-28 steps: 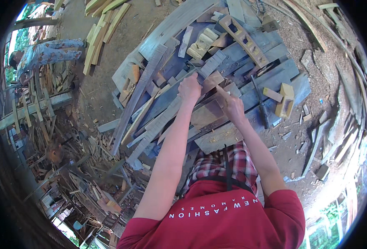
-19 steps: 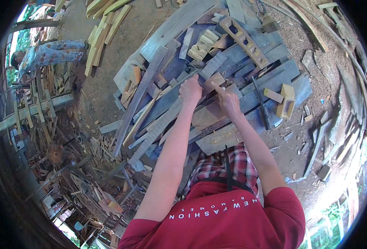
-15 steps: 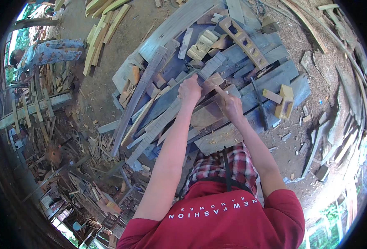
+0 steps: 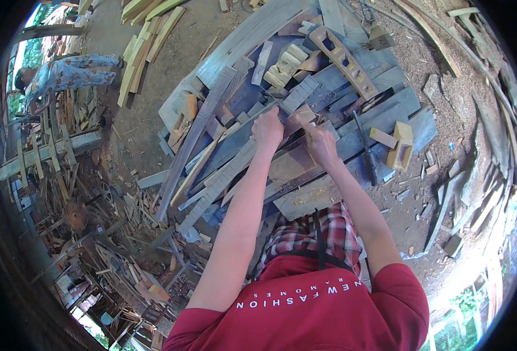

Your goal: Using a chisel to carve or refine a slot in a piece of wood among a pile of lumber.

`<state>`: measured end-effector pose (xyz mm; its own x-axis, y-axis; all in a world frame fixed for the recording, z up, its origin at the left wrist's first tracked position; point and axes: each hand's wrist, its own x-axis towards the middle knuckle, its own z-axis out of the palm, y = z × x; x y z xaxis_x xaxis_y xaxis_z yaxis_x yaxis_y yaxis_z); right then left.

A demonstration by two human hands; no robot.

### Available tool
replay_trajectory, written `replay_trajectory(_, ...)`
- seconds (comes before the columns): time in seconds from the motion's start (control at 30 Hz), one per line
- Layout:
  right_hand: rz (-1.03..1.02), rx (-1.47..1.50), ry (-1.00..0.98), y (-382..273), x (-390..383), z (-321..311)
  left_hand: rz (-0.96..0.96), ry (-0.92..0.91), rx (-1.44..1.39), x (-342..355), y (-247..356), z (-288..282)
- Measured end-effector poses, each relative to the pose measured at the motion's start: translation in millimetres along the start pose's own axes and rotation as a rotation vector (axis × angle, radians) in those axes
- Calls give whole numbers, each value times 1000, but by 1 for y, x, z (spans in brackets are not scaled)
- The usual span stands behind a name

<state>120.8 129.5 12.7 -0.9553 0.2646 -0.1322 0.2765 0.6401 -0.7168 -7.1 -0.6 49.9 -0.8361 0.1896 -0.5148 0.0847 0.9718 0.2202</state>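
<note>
Left hand (image 4: 268, 127) and right hand (image 4: 320, 145) both clamped on a small wood block (image 4: 301, 115) atop the grey plank pile (image 4: 352, 82); block sits between them, nearer the left; long axis unclear; hammer (image 4: 365, 149) just right.

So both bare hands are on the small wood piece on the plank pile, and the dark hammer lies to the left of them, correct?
Not quite. In the head view the left hand and right hand do meet at the small wood piece on the plank pile, but the dark hammer lies to their right, not their left.
</note>
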Motion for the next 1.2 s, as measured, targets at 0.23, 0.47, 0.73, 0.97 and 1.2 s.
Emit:
replay_trajectory(0.23,-28,34,65,4,-10,8,-36,-57,-3,-4,7,-8)
replay_trajectory(0.47,-8,45,93,8,-30,-4,7,-37,-9,-3,6,-6)
replay_trajectory(0.73,-8,45,108,10,-32,-1,8,-3,19,-8,10,-9)
replay_trajectory(0.97,-8,47,89,11,-32,-1,34,21,36,-8,9,-7)
replay_trajectory(1.2,-15,31,68,5,-18,3,22,36,51,-11,10,-7)
